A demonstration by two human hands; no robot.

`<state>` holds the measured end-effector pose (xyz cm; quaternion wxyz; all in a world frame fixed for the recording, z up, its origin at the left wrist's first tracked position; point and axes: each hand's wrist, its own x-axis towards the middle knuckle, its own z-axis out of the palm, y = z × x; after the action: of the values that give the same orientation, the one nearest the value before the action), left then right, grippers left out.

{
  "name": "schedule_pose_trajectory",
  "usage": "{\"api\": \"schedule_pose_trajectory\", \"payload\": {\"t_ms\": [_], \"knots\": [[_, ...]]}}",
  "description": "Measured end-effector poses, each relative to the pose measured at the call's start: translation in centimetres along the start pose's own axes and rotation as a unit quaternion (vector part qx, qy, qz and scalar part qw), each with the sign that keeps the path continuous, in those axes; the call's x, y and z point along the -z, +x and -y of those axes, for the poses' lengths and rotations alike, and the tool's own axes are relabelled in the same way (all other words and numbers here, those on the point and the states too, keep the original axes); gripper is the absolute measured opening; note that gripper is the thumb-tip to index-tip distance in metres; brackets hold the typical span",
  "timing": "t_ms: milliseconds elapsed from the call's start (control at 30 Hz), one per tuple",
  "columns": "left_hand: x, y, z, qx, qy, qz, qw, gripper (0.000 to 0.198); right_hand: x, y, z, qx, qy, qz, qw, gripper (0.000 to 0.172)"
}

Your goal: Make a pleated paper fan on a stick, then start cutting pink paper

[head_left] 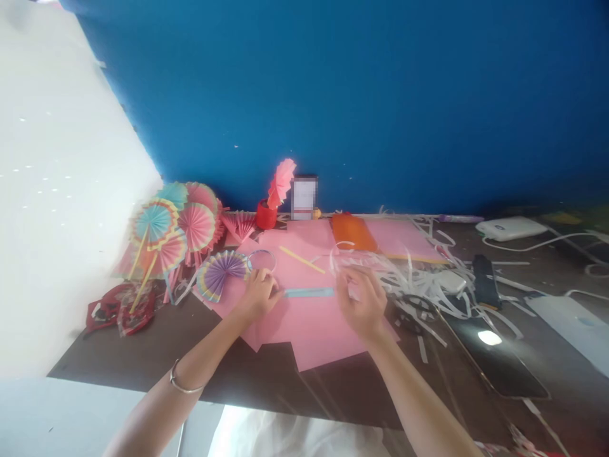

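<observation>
My left hand (261, 293) has its fingers curled together, with the thumb at the left end of a light blue paper strip (309, 292). This strip lies across overlapping pink paper sheets (316, 330). By the strip's right end, my right hand (365, 301) is curled into a pinch; whatever sits between its fingertips is too blurred to name. Just behind the left hand is a clear ring, like a tape roll (261, 260). Beside that hand a purple pleated paper fan (221, 274) with a yellow and green edge lies half open. A thin yellow strip (303, 259) rests farther back.
Pleated fans on sticks (151, 222) cluster at the left, above a red bundle (121, 311). A red pot (266, 215) holds a pink fan. Paper scraps (432, 285), a phone (504, 355), a white device (511, 227) and cables lie right. A blue wall (333, 95) stands behind.
</observation>
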<state>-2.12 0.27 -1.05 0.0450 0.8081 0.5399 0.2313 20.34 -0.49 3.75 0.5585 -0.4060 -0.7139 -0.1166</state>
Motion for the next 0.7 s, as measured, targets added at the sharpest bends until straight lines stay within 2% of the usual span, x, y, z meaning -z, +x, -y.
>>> {"api": "schedule_pose_trajectory", "payload": {"t_ms": [100, 167, 233, 300, 367, 433, 500, 567, 600, 700], "knots": [[0.2, 0.3, 0.1, 0.021, -0.095, -0.004, 0.995, 0.012, 0.3, 0.3, 0.3, -0.034, 0.032, 0.01, 0.999, 0.012], [0.5, 0.6, 0.0, 0.056, -0.185, -0.005, 0.981, 0.01, 0.7, 0.6, 0.7, -0.088, 0.079, 0.032, 0.993, 0.006], [0.8, 0.8, -0.2, 0.102, -0.275, -0.008, 0.956, 0.013, 1.2, 1.1, 1.0, -0.163, 0.165, 0.085, 0.969, 0.005], [0.9, 0.9, -0.3, 0.14, -0.338, -0.015, 0.931, 0.017, 1.6, 1.5, 1.3, -0.253, 0.277, 0.161, 0.913, 0.007], [0.8, 1.0, -0.4, 0.156, -0.382, -0.008, 0.911, 0.017, 1.8, 1.9, 1.5, -0.349, 0.372, 0.235, 0.827, 0.012], [0.8, 1.0, -0.4, 0.153, -0.411, 0.017, 0.899, 0.019, 1.8, 2.2, 1.7, -0.431, 0.425, 0.294, 0.74, 0.017], [1.1, 1.1, -0.4, 0.124, -0.422, 0.041, 0.897, 0.022, 1.7, 2.5, 2.0, -0.482, 0.45, 0.336, 0.673, 0.02], [1.5, 1.1, -0.5, 0.088, -0.423, 0.05, 0.9, 0.026, 1.6, 2.6, 2.2, -0.5, 0.466, 0.364, 0.633, 0.023], [1.7, 1.1, -0.6, 0.079, -0.424, 0.046, 0.901, 0.027, 1.5, 2.7, 2.3, -0.502, 0.472, 0.37, 0.623, 0.024], [2.0, 1.1, -0.6, 0.122, -0.429, 0.002, 0.895, 0.025, 1.2, 2.5, 2.5, -0.51, 0.468, 0.369, 0.62, 0.025]]}}
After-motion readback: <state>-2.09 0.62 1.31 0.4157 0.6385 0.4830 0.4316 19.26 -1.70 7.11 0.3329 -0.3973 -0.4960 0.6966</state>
